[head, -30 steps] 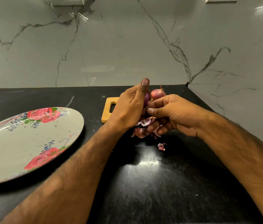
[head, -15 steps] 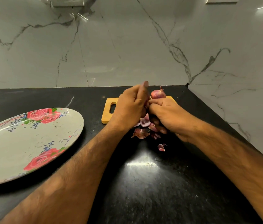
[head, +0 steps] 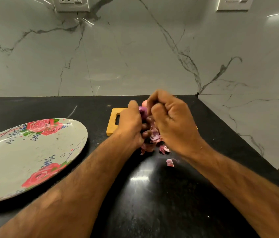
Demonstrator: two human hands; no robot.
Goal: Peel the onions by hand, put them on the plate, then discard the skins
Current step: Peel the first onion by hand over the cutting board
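Observation:
My left hand (head: 131, 124) grips a small purple onion (head: 143, 111), most of it hidden by the fingers. My right hand (head: 171, 117) is curled over the top of the same onion, its fingertips pinching at the skin. Just behind the hands a second, unpeeled pink onion (head: 145, 103) peeks out on the wooden cutting board (head: 113, 123). Loose onion skins (head: 154, 141) lie under my hands on the black counter, with one stray piece (head: 170, 162) nearer to me. The floral plate (head: 29, 157) sits at the left with nothing on it.
The black counter (head: 152, 203) ends at a marble back wall and a marble side wall on the right. Wall sockets (head: 71, 3) are set high on the back wall. The counter's right edge drops off near my right forearm.
My right hand has risen from beside and below the onion to over its top, now covering most of the second onion. The left hand keeps its grip, thumb lowered.

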